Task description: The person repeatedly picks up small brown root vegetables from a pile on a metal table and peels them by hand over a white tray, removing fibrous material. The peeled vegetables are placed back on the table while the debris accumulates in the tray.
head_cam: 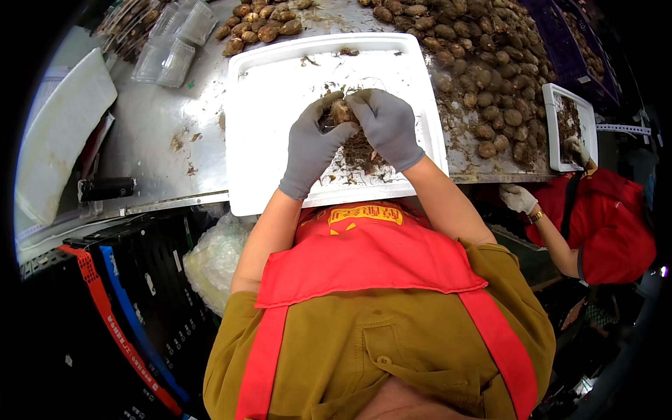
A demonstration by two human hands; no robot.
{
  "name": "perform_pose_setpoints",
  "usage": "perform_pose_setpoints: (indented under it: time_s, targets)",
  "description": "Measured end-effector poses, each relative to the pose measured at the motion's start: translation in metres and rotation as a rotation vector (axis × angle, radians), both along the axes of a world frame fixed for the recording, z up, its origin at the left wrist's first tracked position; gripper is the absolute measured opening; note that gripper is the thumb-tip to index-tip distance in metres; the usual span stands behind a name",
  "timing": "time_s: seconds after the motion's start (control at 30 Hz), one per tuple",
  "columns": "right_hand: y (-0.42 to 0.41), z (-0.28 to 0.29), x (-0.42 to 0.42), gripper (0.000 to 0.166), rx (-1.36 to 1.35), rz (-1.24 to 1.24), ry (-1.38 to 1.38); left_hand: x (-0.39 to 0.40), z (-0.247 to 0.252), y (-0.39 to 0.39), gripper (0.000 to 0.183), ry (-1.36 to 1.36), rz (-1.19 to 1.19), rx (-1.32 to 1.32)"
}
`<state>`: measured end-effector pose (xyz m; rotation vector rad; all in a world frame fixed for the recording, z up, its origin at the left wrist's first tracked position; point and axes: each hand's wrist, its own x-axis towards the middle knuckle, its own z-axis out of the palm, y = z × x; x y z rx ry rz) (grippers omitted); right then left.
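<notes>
Both of my hands wear grey gloves and meet over a white foam tray [262, 121]. Between them is a brown taro corm [342, 112]. My left hand [312, 144] curls around its left and near side, thumb pressed along the bottom. The fingers of my right hand [387, 123] pinch at the corm's upper right. Dark peelings and root fibres [362, 153] lie in the tray below the corm, with smaller scraps scattered towards its far side.
A large heap of taro corms [491, 79] covers the metal table [152, 142] to the right; a smaller group [260, 23] lies beyond the tray. Clear plastic boxes [173, 50] stand at left. A co-worker's gloved hand [576, 151] is over another white tray [555, 131]. Black crates [152, 283] stand lower left.
</notes>
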<state>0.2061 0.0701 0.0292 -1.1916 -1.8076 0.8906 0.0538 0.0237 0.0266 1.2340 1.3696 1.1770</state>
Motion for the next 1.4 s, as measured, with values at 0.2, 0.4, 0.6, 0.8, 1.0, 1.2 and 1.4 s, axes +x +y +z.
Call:
perform_pose_setpoints:
  time_s: [0.2,0.4,0.6,0.8,1.0,1.2,1.4]
  targets:
    - [0.024,-0.053,0.006,0.024,0.057,0.049,-0.390,-0.005,0.003,-0.007,0.060,-0.321,-0.064,-0.011]
    - [0.016,-0.029,0.010,0.043,-0.351,0.097,-0.188,-0.019,-0.009,-0.004,0.063,-0.566,-0.100,0.034]
    - [0.001,-0.015,0.012,0.052,-0.054,0.171,-0.066,-0.016,-0.011,-0.005,0.054,-0.715,-0.052,-0.052]
    - [-0.008,-0.008,0.009,0.042,0.045,0.222,-0.073,-0.019,-0.006,-0.007,0.054,-0.385,-0.070,-0.054]
    - [-0.014,0.006,0.010,0.043,0.125,0.249,-0.042,-0.016,0.001,-0.010,0.050,0.011,0.017,0.140]
    - [-0.024,0.011,0.001,0.028,0.127,0.357,0.063,-0.012,-0.008,-0.001,0.043,-0.056,0.177,0.147]
    - [-0.008,-0.010,0.026,0.023,0.013,0.194,-0.251,-0.029,-0.027,-0.005,0.037,-0.846,0.027,-0.045]
